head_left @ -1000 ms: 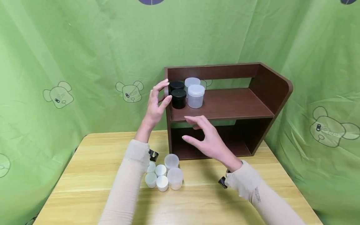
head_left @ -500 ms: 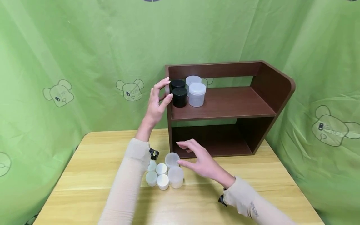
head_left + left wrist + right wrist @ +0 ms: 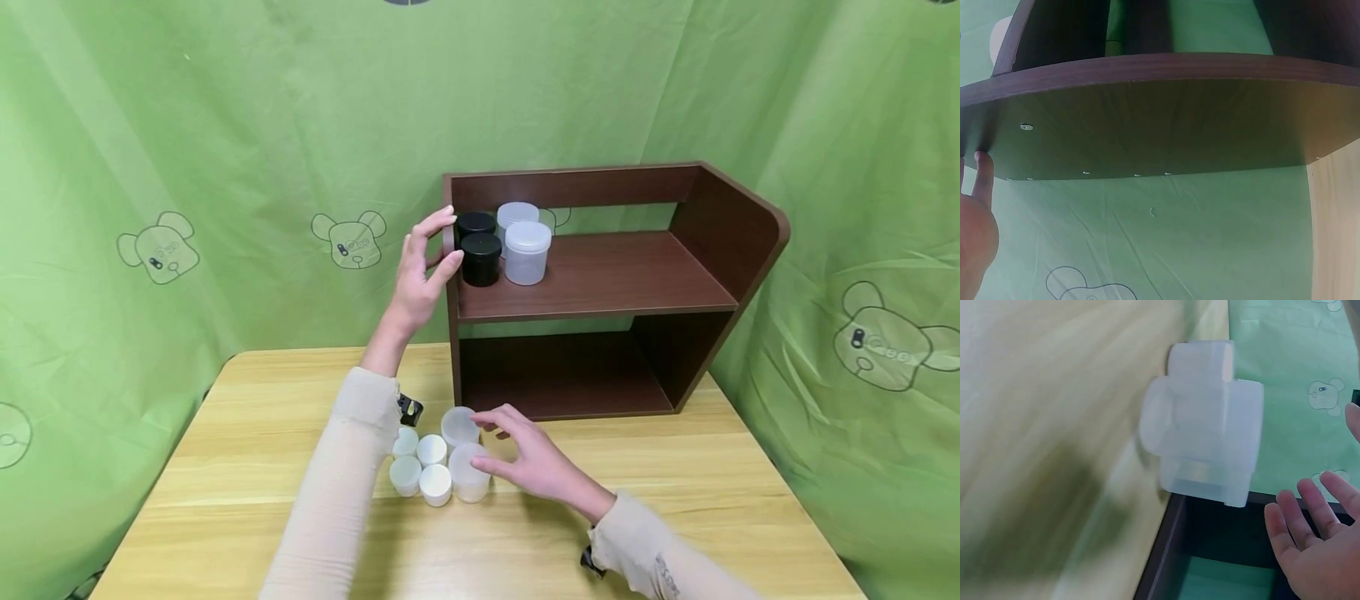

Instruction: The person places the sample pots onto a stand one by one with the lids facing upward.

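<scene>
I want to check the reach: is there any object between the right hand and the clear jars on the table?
Nothing visible stands between them. The right hand is open at the two large clear jars, fingertips at or nearly touching them. The small white jars sit on the far side.

Two black jars [image 3: 479, 248], two clear jars [image 3: 525, 246] on the shelf [image 3: 637, 279]; six pale jars [image 3: 442, 458] on the table [image 3: 225, 467].

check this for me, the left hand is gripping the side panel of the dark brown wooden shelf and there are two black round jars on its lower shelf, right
Not quite: the two black round jars stand on the upper board of the dark brown wooden shelf, not the lower one, as the head view shows. The left hand does grip its side panel.
</scene>
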Available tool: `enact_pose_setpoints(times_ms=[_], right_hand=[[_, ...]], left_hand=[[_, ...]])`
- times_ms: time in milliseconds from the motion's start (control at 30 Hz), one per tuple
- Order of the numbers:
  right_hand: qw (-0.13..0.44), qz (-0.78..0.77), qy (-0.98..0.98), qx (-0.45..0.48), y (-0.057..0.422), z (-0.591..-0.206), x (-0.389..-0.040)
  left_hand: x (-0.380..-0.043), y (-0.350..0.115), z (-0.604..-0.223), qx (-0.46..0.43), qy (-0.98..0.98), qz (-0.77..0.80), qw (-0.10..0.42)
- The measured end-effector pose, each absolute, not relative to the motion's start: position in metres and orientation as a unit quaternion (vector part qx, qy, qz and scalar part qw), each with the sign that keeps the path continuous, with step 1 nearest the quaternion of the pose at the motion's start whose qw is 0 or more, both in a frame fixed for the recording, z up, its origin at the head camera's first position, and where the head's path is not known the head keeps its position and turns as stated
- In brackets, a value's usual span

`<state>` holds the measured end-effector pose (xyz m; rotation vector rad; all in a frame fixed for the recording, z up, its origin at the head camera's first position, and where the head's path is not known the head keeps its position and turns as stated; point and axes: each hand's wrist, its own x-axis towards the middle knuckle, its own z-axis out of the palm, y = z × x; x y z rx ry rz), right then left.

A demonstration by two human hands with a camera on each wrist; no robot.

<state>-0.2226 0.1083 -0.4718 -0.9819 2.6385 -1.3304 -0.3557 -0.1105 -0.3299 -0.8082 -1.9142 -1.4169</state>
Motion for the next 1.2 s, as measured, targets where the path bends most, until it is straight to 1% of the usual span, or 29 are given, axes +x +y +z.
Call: enact_pose_setpoints(times_ms=[167, 567, 833, 1067, 1200], right_hand=[[0.028, -0.429, 0.85, -0.305, 0.109, -0.481, -0.224], [0.042, -0.416, 0.855, -0.306, 0.11, -0.506, -0.224], [0.056, -0.422, 0.856, -0.292, 0.11, -0.512, -0.222], [0.054, -0.417, 0.862, -0.284, 0.11, -0.519, -0.222], [0.058, -0.428, 0.856, -0.284, 0.108, -0.52, -0.222]], left_hand=[[-0.355, -0.112, -0.328, -0.308, -0.727, -0.534, 0.302], [-0.353, -0.113, -0.325, -0.308, -0.734, -0.529, 0.292], [-0.354, -0.121, -0.324, -0.33, -0.743, -0.513, 0.274], [-0.323, -0.12, -0.3, -0.337, -0.75, -0.513, 0.244], [-0.324, -0.12, -0.299, -0.34, -0.752, -0.514, 0.234]])
